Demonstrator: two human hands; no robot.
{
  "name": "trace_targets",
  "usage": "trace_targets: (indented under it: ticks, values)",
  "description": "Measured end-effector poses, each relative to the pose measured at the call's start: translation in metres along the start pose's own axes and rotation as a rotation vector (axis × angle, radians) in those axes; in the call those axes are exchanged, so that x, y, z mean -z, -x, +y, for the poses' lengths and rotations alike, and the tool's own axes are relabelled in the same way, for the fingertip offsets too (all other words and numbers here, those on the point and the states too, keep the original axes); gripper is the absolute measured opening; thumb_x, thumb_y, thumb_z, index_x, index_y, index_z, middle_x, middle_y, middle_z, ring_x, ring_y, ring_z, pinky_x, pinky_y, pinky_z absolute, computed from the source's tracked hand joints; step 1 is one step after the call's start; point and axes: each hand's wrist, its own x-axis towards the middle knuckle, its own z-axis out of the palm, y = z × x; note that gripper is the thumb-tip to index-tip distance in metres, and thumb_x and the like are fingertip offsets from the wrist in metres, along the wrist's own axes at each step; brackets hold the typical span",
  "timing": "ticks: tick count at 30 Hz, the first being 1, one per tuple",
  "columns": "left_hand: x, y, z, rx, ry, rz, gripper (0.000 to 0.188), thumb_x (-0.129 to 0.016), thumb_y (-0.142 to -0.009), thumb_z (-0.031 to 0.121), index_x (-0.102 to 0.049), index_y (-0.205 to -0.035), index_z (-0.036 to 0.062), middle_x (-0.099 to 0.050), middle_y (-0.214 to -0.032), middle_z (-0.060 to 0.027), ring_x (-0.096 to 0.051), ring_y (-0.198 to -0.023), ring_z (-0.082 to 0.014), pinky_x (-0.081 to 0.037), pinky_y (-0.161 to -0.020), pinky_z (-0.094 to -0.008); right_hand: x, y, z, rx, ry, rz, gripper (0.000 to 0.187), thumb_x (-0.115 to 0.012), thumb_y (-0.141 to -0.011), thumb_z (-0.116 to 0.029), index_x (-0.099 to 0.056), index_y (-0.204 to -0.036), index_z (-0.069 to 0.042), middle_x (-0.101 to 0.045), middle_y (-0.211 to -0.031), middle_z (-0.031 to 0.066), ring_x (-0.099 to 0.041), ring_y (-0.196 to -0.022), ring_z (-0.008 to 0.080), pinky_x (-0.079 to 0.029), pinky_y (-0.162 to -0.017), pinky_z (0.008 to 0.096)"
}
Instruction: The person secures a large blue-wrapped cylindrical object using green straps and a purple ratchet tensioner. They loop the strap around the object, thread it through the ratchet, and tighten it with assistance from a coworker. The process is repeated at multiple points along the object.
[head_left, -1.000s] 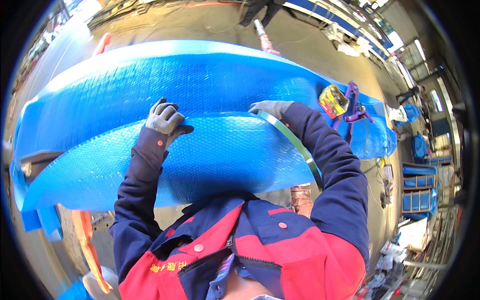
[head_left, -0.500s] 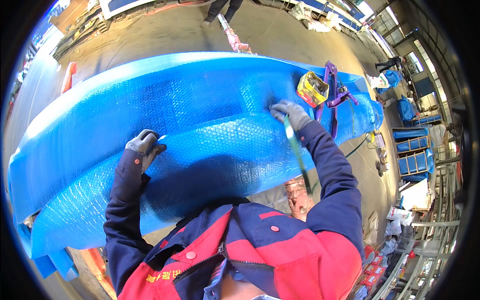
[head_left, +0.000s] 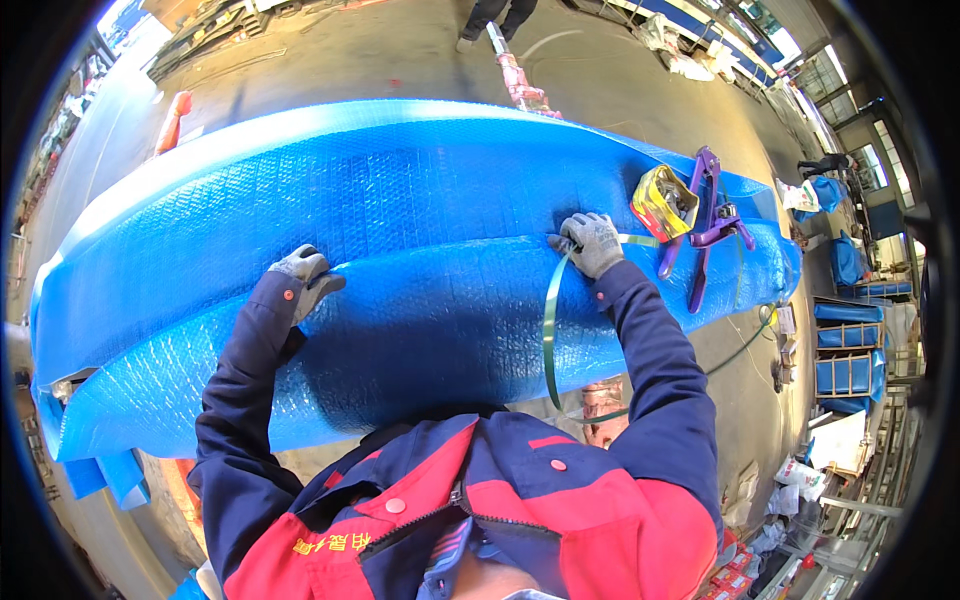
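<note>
A long bundle in blue bubble wrap point(head_left: 430, 300) lies across in front of me, one sheet's edge running along its top. My left hand point(head_left: 306, 278), in a grey glove, is closed on that edge at the left. Toward the right, my gloved right hand point(head_left: 594, 244) rests on the wrap, closed around a green strap point(head_left: 550, 330). The strap hangs in a loop on my side, and a short length passes from the hand toward a purple strapping tool point(head_left: 708, 230). Beside the tool, on the wrap, sits an opened yellow container point(head_left: 664, 203) with small metal pieces inside.
Pink-wrapped supports point(head_left: 604, 408) show under the bundle, another beyond it point(head_left: 522, 85). A person's legs point(head_left: 495, 18) stand at the far side. Blue-wrapped crates point(head_left: 848, 352) and long metal profiles point(head_left: 850, 540) lie at the right. An orange post point(head_left: 174, 122) rises at far left.
My right hand has turned and closed on the green strap, which now bows out in a loop. My left hand stays at the wrap's edge. The whole view has shifted slightly.
</note>
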Motion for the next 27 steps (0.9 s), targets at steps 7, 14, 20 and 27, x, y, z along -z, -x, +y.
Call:
trace_targets:
  ticks: [7,14,20,27]
  values:
    - [-0.016,0.006,-0.024,0.071,-0.018,0.407,0.019,-0.069,-0.097,0.018,-0.062,-0.089,0.0028,-0.059,-0.09,-0.0173,-0.062,-0.076,-0.0394,-0.05,-0.067,-0.0451,0.032,0.011,0.032,0.181,-0.061,0.153,0.033,-0.066,-0.094,-0.05,-0.068,-0.1,-0.018,-0.068,-0.101,0.0088,-0.065,-0.101,0.0318,-0.047,-0.087,0.0471]
    - [-0.029,0.005,-0.067,0.157,-0.088,0.418,0.022,-0.069,-0.098,0.016,-0.057,-0.085,0.0023,-0.056,-0.086,-0.0165,-0.06,-0.072,-0.0362,-0.047,-0.063,-0.0445,0.03,0.021,0.053,-0.083,-0.151,0.359,0.017,-0.075,-0.086,-0.03,-0.071,-0.095,-0.016,-0.066,-0.104,0.0092,-0.063,-0.102,0.0332,-0.049,-0.087,0.0469]
    - [0.0,0.02,-0.02,0.182,0.033,0.287,0.017,-0.071,-0.095,0.022,-0.066,-0.102,0.0073,-0.064,-0.1,-0.016,-0.066,-0.083,-0.0345,-0.053,-0.072,-0.0451,-0.025,0.002,0.051,-0.196,0.054,0.332,0.041,-0.062,-0.095,-0.054,-0.074,-0.095,-0.015,-0.067,-0.105,0.0114,-0.063,-0.103,0.0325,-0.047,-0.091,0.0485]
    - [-0.012,0.03,0.014,0.091,-0.205,0.179,0.025,-0.076,-0.089,0.03,-0.067,-0.096,0.0079,-0.066,-0.087,-0.0119,-0.063,-0.087,-0.035,-0.046,-0.087,-0.0474,0.001,-0.004,0.056,-0.141,-0.08,0.154,0.043,-0.062,-0.093,-0.057,-0.074,-0.092,-0.015,-0.067,-0.105,0.0113,-0.065,-0.101,0.0337,-0.049,-0.086,0.0471]
